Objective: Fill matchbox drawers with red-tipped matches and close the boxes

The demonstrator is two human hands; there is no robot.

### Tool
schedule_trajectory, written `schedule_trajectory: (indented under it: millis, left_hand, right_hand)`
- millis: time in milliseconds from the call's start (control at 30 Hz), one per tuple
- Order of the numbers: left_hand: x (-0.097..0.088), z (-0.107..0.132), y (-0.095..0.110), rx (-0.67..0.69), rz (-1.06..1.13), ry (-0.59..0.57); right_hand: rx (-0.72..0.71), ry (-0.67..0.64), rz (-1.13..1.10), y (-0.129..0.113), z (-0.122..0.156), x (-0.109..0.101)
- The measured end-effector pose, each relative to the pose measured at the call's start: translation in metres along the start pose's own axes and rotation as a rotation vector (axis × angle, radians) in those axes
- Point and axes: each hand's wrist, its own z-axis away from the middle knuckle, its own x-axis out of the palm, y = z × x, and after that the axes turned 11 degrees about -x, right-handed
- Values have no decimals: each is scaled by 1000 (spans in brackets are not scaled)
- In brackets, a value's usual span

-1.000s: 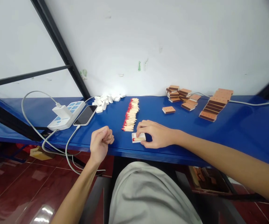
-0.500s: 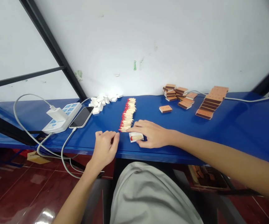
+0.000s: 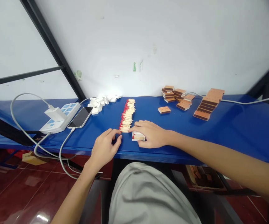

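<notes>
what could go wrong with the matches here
The right hand, at or nearly at the near end of the match row, might knock it crooked. The left hand, close to that end, might scatter it. The white tray, near the front edge of the blue table, might spill if tipped.

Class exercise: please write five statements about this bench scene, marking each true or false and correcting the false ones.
1. The right hand holds a white tray with matches in it. True.
2. The long row's red heads point right. False: the row of matches has its heads on the left.
3. A phone lies beside the power strip. True.
4. The left hand grips a matchbox. False: no box shows in the left hand.
5. One brown matchbox lies apart from the stacks. True.
</notes>
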Motion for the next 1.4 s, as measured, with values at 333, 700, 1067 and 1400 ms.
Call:
schedule_trajectory:
  millis: [333,700,1067,1400]
  left_hand:
    - [1,2,0,32,-12,-8]
    - [1,3,0,3,-25,1]
    - [2,3,0,20,-37,-15]
    - [-1,3,-1,51,-36,-34]
  right_hand:
    - [-7,-13,-12,2,0,1]
    - [-10,-27,-51,2,1,0]
    - [-56,-24,-48,3,1,0]
    - [-58,-20,-58,3,1,0]
